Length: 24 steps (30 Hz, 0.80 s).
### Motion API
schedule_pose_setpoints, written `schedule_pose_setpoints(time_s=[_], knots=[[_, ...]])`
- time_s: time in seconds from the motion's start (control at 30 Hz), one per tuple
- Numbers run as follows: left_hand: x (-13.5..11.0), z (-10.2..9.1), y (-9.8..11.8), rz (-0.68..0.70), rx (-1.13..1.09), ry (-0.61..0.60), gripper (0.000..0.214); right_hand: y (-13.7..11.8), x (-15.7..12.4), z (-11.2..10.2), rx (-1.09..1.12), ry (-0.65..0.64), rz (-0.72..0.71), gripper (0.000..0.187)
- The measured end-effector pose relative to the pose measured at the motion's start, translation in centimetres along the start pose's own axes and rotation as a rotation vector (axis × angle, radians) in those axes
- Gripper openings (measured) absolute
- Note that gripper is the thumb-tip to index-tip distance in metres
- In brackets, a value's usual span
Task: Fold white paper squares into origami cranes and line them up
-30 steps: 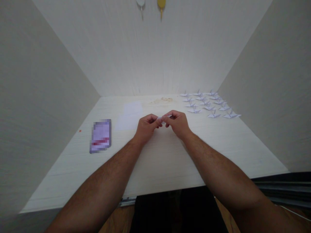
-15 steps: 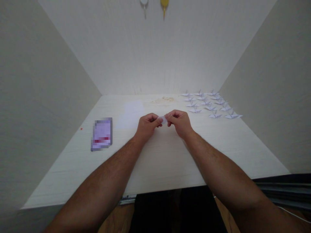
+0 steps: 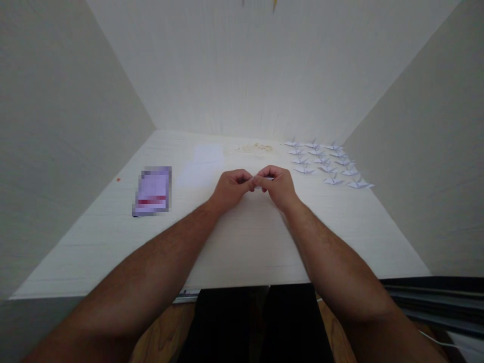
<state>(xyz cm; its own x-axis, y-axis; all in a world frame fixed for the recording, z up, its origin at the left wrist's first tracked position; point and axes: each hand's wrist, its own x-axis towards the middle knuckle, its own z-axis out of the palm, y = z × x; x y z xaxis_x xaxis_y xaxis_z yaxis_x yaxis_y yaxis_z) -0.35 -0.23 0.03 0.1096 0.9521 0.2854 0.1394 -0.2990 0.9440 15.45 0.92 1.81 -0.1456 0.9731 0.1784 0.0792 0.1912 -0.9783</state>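
Both my hands meet over the middle of the white table, fingertips touching. My left hand [image 3: 235, 189] is closed, thumb and fingers pinching a small folded piece of white paper [image 3: 258, 187]. From the other side my right hand [image 3: 278, 185] pinches the same paper, its thumb pressed close to the left thumb. Most of the paper is covered by the fingers, so its folded shape cannot be made out. Beyond my right hand, several white origami cranes [image 3: 321, 160] stand in rows at the back right of the table.
A pixelated purple item with a red band [image 3: 153, 189] lies on the left side of the table [image 3: 242, 242]. White paper [image 3: 204, 160] lies at the back left of my hands. Walls [image 3: 242, 70] enclose the back and both sides. A small red spot [image 3: 118, 179] marks the far left.
My hands have come closer together, and my fingers now cover more of the paper. The whole view has tilted and shifted slightly; the cranes stay in their rows.
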Motion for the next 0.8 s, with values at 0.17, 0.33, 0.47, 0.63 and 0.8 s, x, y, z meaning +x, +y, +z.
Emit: schedule_pose_setpoints(time_s=[0.17,0.33,0.47,0.63,0.8], knots=[[0.0,0.0,0.1,-0.004,-0.003,0.001,0.038,0.3,0.2,-0.2,0.049,-0.016,0.042,0.020],[0.1,-0.2,0.0,-0.044,-0.047,0.053,0.033,0.6,0.4,-0.5,0.089,0.037,0.050,0.026],[0.3,-0.3,-0.4,-0.072,-0.149,0.045,0.026,0.9,0.6,-0.9,0.147,-0.021,0.035,0.029],[0.3,-0.2,-0.2,-0.113,-0.202,0.055,0.023,0.9,0.7,-1.0,0.181,-0.074,0.100,0.032],[0.6,-0.5,-0.5,-0.128,-0.245,0.101,0.024,0.6,1.1,-1.7,0.254,0.058,0.087,0.041]])
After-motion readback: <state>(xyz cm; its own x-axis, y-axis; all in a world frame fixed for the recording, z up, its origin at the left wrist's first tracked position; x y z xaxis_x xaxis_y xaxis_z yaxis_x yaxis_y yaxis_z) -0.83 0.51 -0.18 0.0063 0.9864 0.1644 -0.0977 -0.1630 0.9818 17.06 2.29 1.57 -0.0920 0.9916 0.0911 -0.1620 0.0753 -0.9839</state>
